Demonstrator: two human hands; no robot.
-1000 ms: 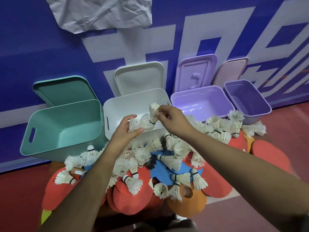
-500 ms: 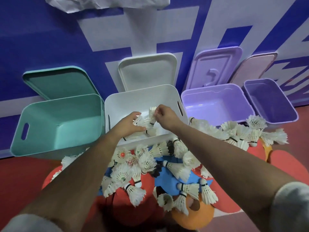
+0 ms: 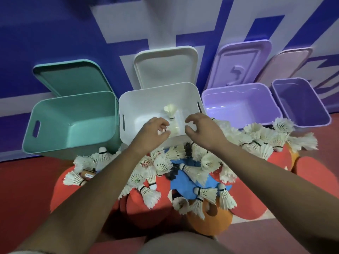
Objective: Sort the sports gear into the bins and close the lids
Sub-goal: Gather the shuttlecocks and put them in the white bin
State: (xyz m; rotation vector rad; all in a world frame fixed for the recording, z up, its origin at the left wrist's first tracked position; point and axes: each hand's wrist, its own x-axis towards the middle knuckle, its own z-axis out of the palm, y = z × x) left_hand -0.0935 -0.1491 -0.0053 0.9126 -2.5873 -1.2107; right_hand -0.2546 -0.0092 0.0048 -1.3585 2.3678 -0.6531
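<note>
White is the active colour: the white bin (image 3: pixel 156 96) is taking shuttlecocks, so the step in hand reads as loading shuttles, early in the sort. The shuttlecock stack (image 3: pixel 171 117) is inside that bin, roughly upright, between the two hands. The right hand (image 3: pixel 201 130) hovers over the near rim, fingers spread and loosely curved, holding nothing. The left hand (image 3: pixel 154 132) is over the same rim, fingers curled in. A small white bit sits at its fingertips; can't tell if it's pinched or just lying in the bin.

Next move, my guess: reach down to the loose shuttlecocks (image 3: pixel 194 173) heaped just in front of the bins and take another handful. Feathers are light and tangle, so a soft pinch near the corks, not a squeeze.

Containers:
- teal bin (image 3: pixel 69 114): no gear visible inside
- white bin: only the stack, as far as shows
- lilac bin (image 3: pixel 238 105): no gear visible
- purple bin (image 3: pixel 300 101): no gear visible

All lids are off and lean on the wall (image 3: pixel 55 33): teal lid (image 3: pixel 73 77), white lid (image 3: pixel 165 65), lilac lid (image 3: pixel 242 61), pinkish lid (image 3: pixel 291 63).

Flat discs (image 3: pixel 315 173) in red, orange and blue lie under the heap, unsorted. Lid closing is a long way off.
</note>
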